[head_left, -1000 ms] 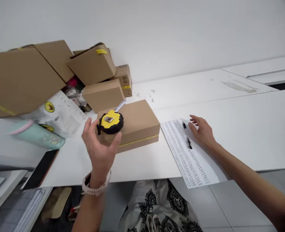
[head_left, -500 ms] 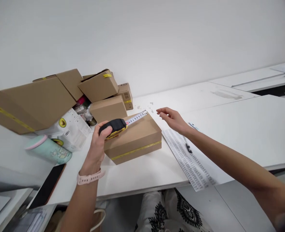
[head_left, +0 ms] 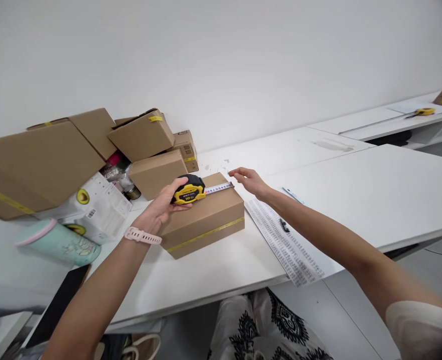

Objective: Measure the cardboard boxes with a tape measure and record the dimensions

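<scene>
My left hand [head_left: 165,200] is closed around a yellow and black tape measure [head_left: 188,192], its printed face toward me. A short length of white blade [head_left: 218,188] sticks out to the right over the top of a closed cardboard box [head_left: 209,215]. Yellow tape runs along the box's front side. My right hand [head_left: 249,181] hovers just beyond the box's right side, close to the blade's end. Its fingers are loosely bent and hold nothing that I can see.
More cardboard boxes [head_left: 145,135] are stacked at the left, beside a white carton with avocado pictures [head_left: 106,207] and a mint tumbler [head_left: 61,243]. Printed sheets [head_left: 281,240] with a small black object lie right of the box. A second tape measure [head_left: 424,111] rests far right.
My left hand has turned the tape measure so its yellow face shows, and the blade lies lower, nearer the box top. My right hand has come closer to the blade's end. The view has shifted right.
</scene>
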Demonstrator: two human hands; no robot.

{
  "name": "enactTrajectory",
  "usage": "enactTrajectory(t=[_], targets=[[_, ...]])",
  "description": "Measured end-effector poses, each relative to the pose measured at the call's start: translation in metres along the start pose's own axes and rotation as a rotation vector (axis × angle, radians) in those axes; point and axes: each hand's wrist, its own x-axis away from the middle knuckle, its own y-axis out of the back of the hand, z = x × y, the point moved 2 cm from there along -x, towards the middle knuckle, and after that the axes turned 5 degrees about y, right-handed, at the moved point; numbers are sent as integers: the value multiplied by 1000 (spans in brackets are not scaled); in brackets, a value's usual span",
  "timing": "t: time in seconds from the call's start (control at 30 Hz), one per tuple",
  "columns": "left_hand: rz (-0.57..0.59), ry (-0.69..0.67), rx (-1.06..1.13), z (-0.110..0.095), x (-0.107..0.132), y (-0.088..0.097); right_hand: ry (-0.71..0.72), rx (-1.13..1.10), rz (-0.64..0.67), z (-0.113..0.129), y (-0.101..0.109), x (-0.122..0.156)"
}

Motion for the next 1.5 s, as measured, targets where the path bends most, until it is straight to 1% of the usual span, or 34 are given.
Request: enactTrajectory(t=[0.1,0.23,0.3,0.4,0.5,0.57,0.6,0.67,0.73,0.8,0.87,0.93,1.0,1.1,1.2,1.33,1.5], targets=[[12,32,-7,0,-1,6,38,-21,125,-2,-5,-11],[15,59,20,2,-3,12,103,-125,394,-10,-16,-23],[8,64,37,4,-4,14,116,-156,462,-13,-21,-25],[-4,69,61,6,-6,13,117,-177,445,-15,-23,-21],[8,61,55,6,-3,13,111,-147,433,-12,-22,-17],[11,53,38,5,1,20,92,-115,448,-9,-21,-17],[0,48,37,5,4,27,83,-105,454,-8,-21,-17],[-42,38,63,7,11,49,67,-95,463,-5,-20,-18],[-114,36,112,13,20,77,48,-87,465,-4,-21,-18],[-200,53,157,23,30,108,32,-72,462,-4,-22,-18],[-271,68,191,34,40,135,22,-64,459,-4,-24,-18],[-305,77,218,45,48,155,12,-64,451,-4,-25,-18],[-311,81,247,53,53,167,3,-61,444,-4,-27,-17],[-297,70,280,60,53,175,-7,-46,446,-4,-28,-16],[-283,58,275,60,49,178,-9,-30,439,-3,-28,-15],[-300,59,261,61,43,180,-4,-13,431,0,-29,-14],[-277,44,261,65,41,184,-9,-16,433,1,-29,-14]])
